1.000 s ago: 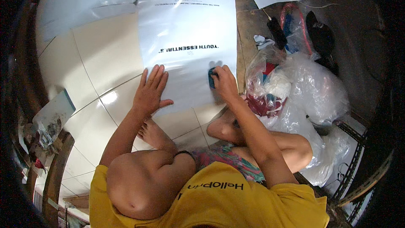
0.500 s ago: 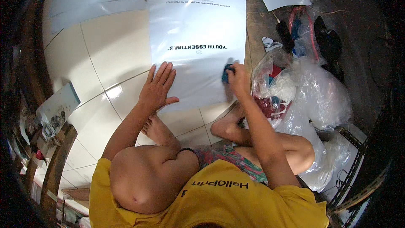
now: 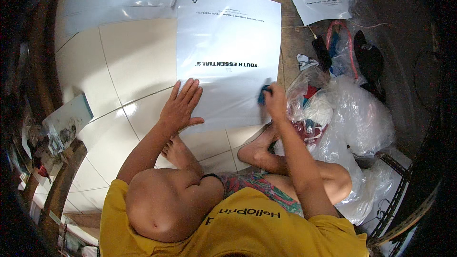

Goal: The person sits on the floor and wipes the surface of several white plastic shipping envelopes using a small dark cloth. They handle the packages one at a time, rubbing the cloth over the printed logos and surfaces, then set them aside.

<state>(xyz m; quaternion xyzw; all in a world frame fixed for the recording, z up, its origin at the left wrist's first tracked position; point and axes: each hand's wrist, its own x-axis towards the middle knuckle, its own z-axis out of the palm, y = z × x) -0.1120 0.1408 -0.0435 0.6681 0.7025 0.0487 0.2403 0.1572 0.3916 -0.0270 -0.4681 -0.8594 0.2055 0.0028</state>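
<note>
On the cream tiled floor (image 3: pixel 131 59), a printed white plastic sheet (image 3: pixel 228 38) lies under the flat left hand (image 3: pixel 182 107), fingers slightly spread at the sheet's left edge, while the right hand (image 3: pixel 276 101) pinches a blurred blue pad (image 3: pixel 263 94) near the right edge. Too light a left press could let the sheet skid or crease should the pad drag.

Head view: wide fisheye camera, left unit of side-by-side pair, worn on my head. Lens faces steeply down and slightly forward. Orientation upright, unmirrored; picture left equals my left. Working range: arm's length. My yellow shirt (image 3: pixel 276 233) fills lower edge; my left hand (image 3: pixel 182 105) and right hand (image 3: pixel 276 103) sit near centre. Straight edges bow toward rim.
</note>
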